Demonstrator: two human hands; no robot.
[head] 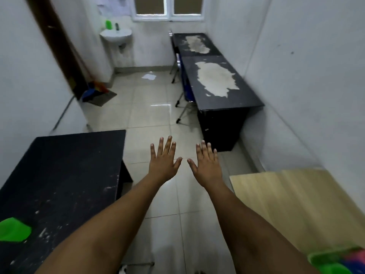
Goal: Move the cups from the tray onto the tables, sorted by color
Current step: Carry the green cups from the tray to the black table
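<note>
head view, items listed from largest to smallest. tiled floor (158, 119): pale, glossy, runs down the middle of a narrow white-walled room. two black tables (217, 76): set end to end along the right wall, each top worn through in a pale patch. black table (65, 175): near left, top scuffed with white marks. light wooden table (296, 204): near right, against the wall. left hand (163, 163) and right hand (207, 167): both arms stretched forward over the floor between the near tables, backs of the hands up, fingers straight and spread, thumbs pointing toward each other but not touching; neither hand holds or touches anything. green tray (324, 260): at the bottom right corner on the wooden table, cut by the frame edge, with blurred pink and blue shapes inside (cups cannot be told apart or counted). green object (13, 230): on the near left black table at the frame edge, blurred, well apart from the tray; whether it is a cup cannot be told. white sink (116, 35): on the far wall beneath the window.
</note>
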